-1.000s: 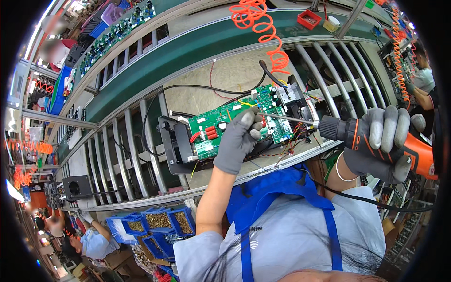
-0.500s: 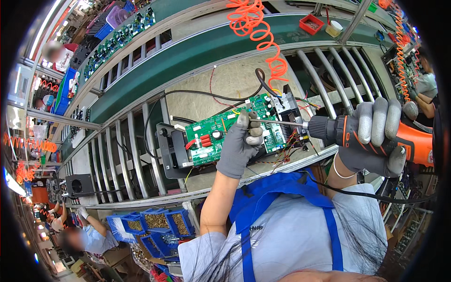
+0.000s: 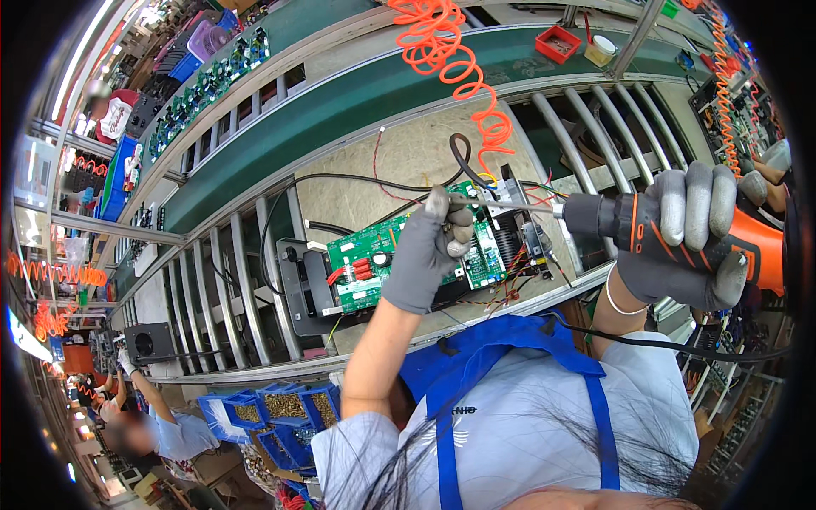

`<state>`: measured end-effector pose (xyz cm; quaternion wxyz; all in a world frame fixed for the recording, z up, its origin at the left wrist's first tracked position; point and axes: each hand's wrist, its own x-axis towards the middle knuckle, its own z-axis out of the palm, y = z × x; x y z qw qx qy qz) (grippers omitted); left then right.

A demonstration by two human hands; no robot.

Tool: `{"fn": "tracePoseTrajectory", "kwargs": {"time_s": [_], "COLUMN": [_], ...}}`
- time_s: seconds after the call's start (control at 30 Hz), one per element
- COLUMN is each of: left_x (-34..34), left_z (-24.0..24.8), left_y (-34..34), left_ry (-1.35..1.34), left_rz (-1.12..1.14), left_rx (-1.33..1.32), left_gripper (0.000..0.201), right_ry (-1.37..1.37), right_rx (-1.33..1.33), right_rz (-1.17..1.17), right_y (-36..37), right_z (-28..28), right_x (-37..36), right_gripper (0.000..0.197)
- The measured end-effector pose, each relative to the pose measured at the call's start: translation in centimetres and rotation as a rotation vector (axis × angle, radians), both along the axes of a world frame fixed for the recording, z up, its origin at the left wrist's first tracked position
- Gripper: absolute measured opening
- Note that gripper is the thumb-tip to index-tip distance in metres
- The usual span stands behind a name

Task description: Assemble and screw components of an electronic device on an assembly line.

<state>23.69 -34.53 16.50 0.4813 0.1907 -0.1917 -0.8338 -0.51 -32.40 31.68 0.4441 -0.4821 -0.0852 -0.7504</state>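
Observation:
My right hand [image 3: 693,242], in a grey glove, is wrapped round an orange and black power screwdriver [image 3: 642,223] held nearly level. Its long metal bit [image 3: 514,206] points left, over a green circuit board [image 3: 365,263]. At the bit's tip my left hand [image 3: 429,255], gloved too, is closed with thumb and fingers pinched together; whether a screw is in them cannot be seen. The board sits in a black metal chassis [image 3: 297,276] with red parts, loose wires and a black finned heat sink [image 3: 508,234] at its right end. My left hand hides part of the board.
Metal rollers [image 3: 242,285] flank the board's worktop [image 3: 357,200]. Beyond runs a green conveyor belt [image 3: 340,110] with a red tray [image 3: 558,44]. An orange coiled hose [image 3: 459,68] hangs overhead. Blue bins of screws [image 3: 285,406] stand at lower left; a co-worker [image 3: 174,425] sits nearby.
The bit's tip and my left fingers have risen slightly over the board. The power screwdriver has shifted a little right. The whole view has also moved slightly.

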Motion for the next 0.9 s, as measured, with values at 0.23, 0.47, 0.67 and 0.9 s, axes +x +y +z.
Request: {"fn": "tracePoseTrajectory", "kwargs": {"time_s": [0.23,0.47,0.67,0.9], "left_x": [5.7,5.6,6.1,5.0], "left_z": [-3.1,-8.3,-8.3,-9.5], "left_y": [-9.8,-14.5,-15.3,-14.4], "left_ry": [-0.799,-1.068,-0.981,-0.853], "left_rz": [-0.085,-0.592,-0.839,-0.752], "left_rx": [0.026,-0.47,-0.274,-0.196], "left_gripper": [0.045,0.041,0.038,0.042], "right_ry": [0.217,0.309,0.373,0.601], "right_rx": [0.024,0.213,0.143,0.223], "right_rz": [-0.118,-0.214,-0.262,-0.302], "right_y": [-1.7,-3.1,-5.6,-6.9], "right_z": [0.2,-1.8,-3.5,-4.8], "right_x": [-0.4,1.2,4.7,8.9], "right_gripper": [0.04,0.039,0.068,0.065]}}
